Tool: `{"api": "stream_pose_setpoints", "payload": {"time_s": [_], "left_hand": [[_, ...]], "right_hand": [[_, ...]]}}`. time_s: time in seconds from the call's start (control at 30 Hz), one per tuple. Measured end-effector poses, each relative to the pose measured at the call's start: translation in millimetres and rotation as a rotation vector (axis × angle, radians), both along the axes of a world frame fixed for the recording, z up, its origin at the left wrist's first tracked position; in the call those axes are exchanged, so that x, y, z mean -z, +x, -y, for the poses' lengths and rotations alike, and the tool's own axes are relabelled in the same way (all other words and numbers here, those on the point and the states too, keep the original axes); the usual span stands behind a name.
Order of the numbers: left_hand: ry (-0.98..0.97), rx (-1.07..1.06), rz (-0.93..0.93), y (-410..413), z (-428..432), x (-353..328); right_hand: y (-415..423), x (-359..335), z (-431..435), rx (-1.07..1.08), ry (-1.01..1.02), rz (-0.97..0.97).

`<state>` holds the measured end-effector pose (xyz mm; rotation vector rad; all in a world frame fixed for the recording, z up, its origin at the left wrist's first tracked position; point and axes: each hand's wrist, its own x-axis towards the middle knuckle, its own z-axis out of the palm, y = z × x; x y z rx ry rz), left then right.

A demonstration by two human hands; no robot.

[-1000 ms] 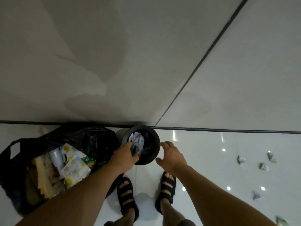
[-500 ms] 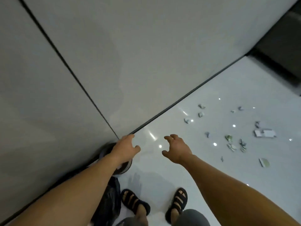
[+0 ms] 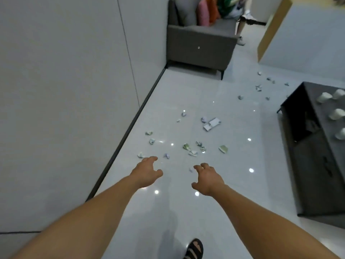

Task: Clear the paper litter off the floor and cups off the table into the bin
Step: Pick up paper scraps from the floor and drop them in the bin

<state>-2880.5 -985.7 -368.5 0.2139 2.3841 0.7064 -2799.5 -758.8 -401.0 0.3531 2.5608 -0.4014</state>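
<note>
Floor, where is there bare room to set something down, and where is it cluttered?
Bare: the tiles from the left hand and right hand back to the sandal; the stretch between the sofa and the paper scraps; the strip beside the dark table. Crowded: scraps just beyond both hands, another scatter off the table's far corner, cups on its top.

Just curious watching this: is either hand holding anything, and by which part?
Nothing is held: the left hand and right hand are both empty, fingers loosely curled.
</note>
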Motion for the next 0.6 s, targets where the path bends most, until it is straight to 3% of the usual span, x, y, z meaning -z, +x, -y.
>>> {"api": "stream_pose_setpoints", "payload": {"time_s": [0.23,0.6], "left_hand": [[0.012,0.207,0.052,-17,-143,11],[-0.062,0.322,0.204,-138,-250,112]], "right_hand": [[11,3,-138,0.177,0.040,0.025],[-61,82,-232,0.285,0.025,0.174]]}}
